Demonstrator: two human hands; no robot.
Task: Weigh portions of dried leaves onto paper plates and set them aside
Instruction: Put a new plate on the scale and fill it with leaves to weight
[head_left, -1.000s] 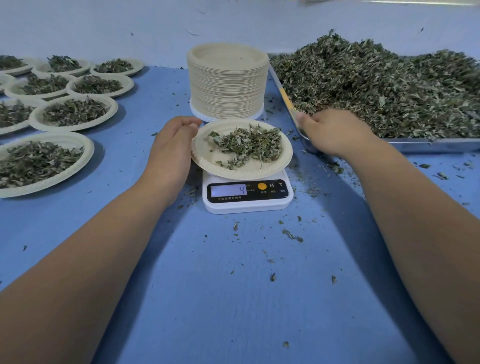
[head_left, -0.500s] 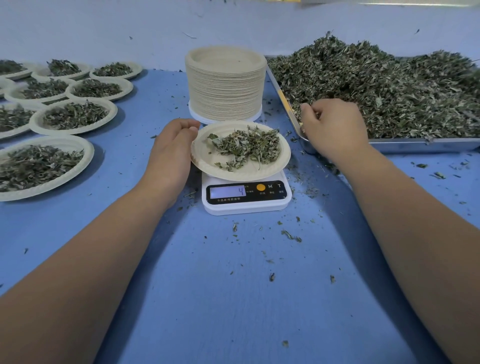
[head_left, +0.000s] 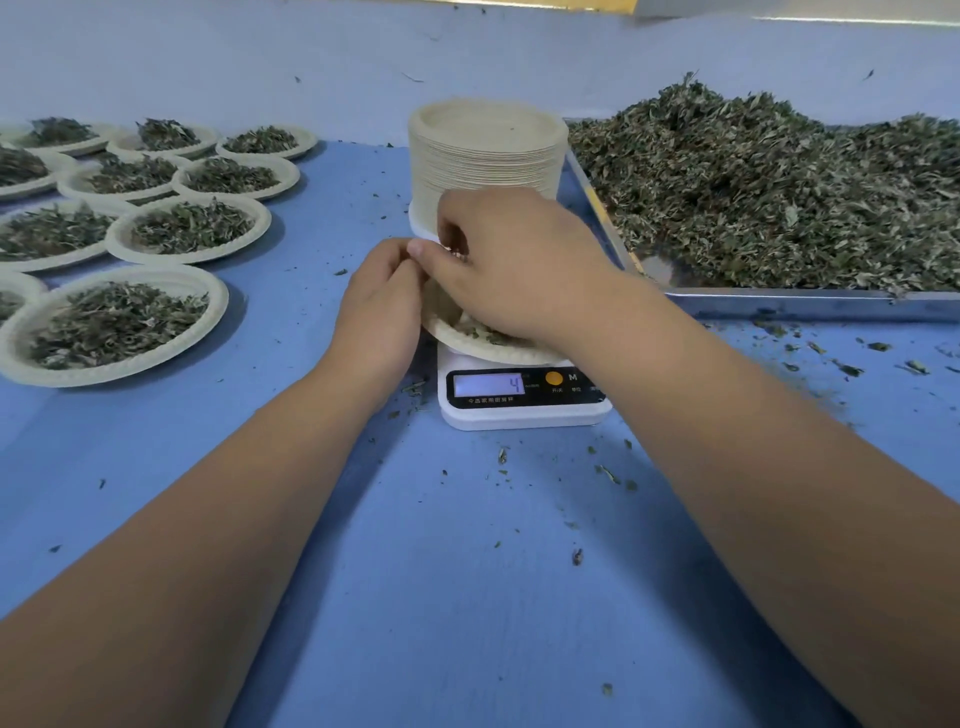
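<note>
A paper plate (head_left: 483, 353) with dried leaves sits on a white digital scale (head_left: 519, 410) whose display reads 4. My right hand (head_left: 519, 265) hovers over the plate with its fingers curled down around a pinch of dried leaves, hiding most of the plate. My left hand (head_left: 382, 306) holds the plate's left rim, its thumb touching my right thumb. The big heap of dried leaves (head_left: 769, 197) lies in a metal tray (head_left: 810, 304) at the right.
A tall stack of empty paper plates (head_left: 485, 150) stands just behind the scale. Several filled plates (head_left: 114, 325) cover the left of the blue table. Loose leaf bits are scattered around the scale and in front of the tray.
My right hand has left the tray's corner and moved left over the plate on the scale. My left hand stays at the plate's left rim. The display still reads 4.
</note>
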